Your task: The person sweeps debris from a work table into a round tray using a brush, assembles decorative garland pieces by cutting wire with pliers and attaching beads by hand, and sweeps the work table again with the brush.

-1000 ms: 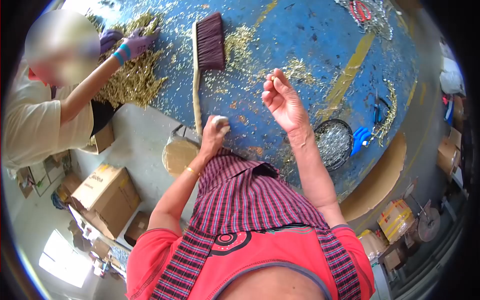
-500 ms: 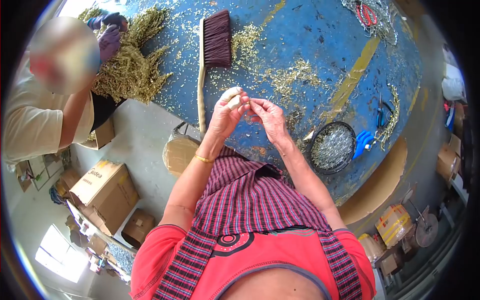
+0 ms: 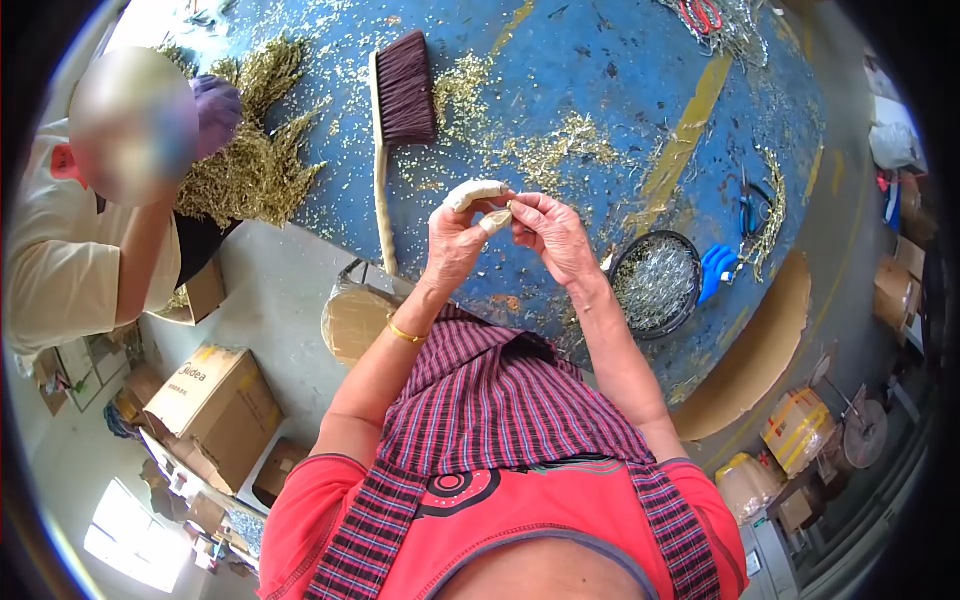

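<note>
My left hand (image 3: pixel 460 238) is bent into a pinch above the table's near edge, with whitish coverings over its thumb and forefinger. Its fingertips meet those of my right hand (image 3: pixel 552 238), which is bare and also pinching. Something small sits between the fingertips, too tiny to make out. To the right of my right hand, a round black tray (image 3: pixel 690 300) holds a heap of silvery metal bits. A brush (image 3: pixel 405 88) with dark bristles and a pale wooden handle (image 3: pixel 383 205) lies to the left of my hands.
Yellowish crumbs (image 3: pixel 565 150) are scattered over the blue table (image 3: pixel 590 60). Dried-looking stalks (image 3: pixel 250 175) lie beside a co-worker's gloved hand (image 3: pixel 217 112). Blue-handled pliers (image 3: pixel 747 212), a blue glove (image 3: pixel 717 270) and red-handled scissors (image 3: pixel 700 14) are on the right. Cardboard boxes (image 3: pixel 225 410) stand on the floor.
My left thumb and forefinger have curled in towards my right fingertips, and both hands now pinch together. The whole view has shifted slightly. The co-worker's gloved hand has moved.
</note>
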### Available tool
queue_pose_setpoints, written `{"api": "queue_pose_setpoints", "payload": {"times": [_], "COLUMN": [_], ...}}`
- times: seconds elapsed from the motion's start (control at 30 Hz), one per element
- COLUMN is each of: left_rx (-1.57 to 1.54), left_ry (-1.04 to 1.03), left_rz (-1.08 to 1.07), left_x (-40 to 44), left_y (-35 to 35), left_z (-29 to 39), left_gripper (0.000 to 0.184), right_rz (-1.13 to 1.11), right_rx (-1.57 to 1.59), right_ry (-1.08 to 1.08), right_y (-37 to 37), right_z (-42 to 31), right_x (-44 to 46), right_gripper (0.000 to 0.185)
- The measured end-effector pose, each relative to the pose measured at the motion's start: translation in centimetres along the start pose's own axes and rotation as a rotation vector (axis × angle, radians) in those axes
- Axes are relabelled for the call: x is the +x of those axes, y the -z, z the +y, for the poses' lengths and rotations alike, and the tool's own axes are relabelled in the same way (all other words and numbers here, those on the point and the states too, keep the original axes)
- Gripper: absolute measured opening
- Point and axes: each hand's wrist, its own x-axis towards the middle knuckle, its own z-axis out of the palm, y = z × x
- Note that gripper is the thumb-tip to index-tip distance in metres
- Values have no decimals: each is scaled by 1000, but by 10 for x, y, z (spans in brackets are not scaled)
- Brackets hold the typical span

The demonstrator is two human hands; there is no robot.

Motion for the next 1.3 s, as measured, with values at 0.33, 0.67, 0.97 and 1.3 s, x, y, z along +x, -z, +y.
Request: {"api": "queue_pose_setpoints", "payload": {"times": [0.33, 0.67, 0.97, 1.3], "left_rx": [-121, -467, 57, 444], "left_ry": [-115, 145, -53, -193], "left_rz": [-74, -32, -85, 94], "left_x": [5, 7, 9, 42], "left_y": [-17, -28, -44, -30], "left_z": [18, 32, 46, 37], "left_gripper": [26, 34, 17, 23], "right_rz": [-39, -13, 122, 386], "right_rx": [127, 385, 146, -651], "right_ry": [7, 95, 216, 796], "right_y": [-5, -14, -10, -47], "right_z": [-22, -42, -34, -45], "right_x": [-21, -39, -42, 7], "right_gripper": [16, 25, 24, 14]}}
